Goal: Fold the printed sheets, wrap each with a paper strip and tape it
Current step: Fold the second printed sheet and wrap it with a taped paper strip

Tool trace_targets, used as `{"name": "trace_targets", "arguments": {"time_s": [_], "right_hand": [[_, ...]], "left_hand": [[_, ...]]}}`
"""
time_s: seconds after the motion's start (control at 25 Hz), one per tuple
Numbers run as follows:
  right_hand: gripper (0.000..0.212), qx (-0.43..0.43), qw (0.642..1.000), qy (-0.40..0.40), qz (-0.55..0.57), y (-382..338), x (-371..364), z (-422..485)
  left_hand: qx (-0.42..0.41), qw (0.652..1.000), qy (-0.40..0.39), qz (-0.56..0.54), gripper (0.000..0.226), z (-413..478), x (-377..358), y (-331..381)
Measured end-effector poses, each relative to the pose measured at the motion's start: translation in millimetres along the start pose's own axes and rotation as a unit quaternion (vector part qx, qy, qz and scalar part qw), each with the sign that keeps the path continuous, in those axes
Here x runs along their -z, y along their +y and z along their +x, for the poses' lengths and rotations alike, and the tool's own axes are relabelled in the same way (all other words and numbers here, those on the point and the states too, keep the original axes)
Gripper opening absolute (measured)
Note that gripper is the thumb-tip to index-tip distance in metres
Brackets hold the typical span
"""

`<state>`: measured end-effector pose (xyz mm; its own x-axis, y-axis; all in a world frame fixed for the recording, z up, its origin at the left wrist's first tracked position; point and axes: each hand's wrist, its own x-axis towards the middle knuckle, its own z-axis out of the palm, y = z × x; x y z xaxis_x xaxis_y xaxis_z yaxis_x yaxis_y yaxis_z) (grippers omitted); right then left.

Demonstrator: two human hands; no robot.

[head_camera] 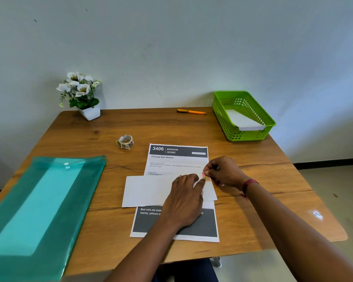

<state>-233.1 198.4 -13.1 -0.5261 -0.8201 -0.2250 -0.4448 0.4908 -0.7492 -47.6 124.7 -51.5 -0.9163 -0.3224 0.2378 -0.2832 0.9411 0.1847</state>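
Note:
A folded white sheet (149, 190) lies across a flat printed sheet (177, 157) headed "3406 Bedroom" in the middle of the table. My left hand (184, 202) presses flat on the folded sheet, its fingers near the sheet's right end. My right hand (224, 171) pinches a small pinkish piece of patterned tape (206, 177) at the folded sheet's upper right edge, touching my left fingertips. The tape roll (125, 141) sits apart to the upper left of the sheets.
A teal plastic folder (39, 204) with paper inside lies at the left. A green basket (267, 121) holding a white folded sheet stands at the back right. An orange pen (192, 111) and a potted white flower (81, 94) are along the back edge.

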Motion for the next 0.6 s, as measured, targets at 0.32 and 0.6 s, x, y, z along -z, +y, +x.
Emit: {"name": "trace_targets", "arguments": {"time_s": [0.32,0.6], "right_hand": [[0.005,0.009,0.999,0.007,-0.031,-3,-2,-1],[0.016,0.049,0.985,0.137,-0.092,11,-19,-7]], "left_hand": [[-0.003,1.000,-0.017,0.012,0.048,-1,2,1],[-0.024,0.997,-0.060,0.045,0.049,3,6,3]]}}
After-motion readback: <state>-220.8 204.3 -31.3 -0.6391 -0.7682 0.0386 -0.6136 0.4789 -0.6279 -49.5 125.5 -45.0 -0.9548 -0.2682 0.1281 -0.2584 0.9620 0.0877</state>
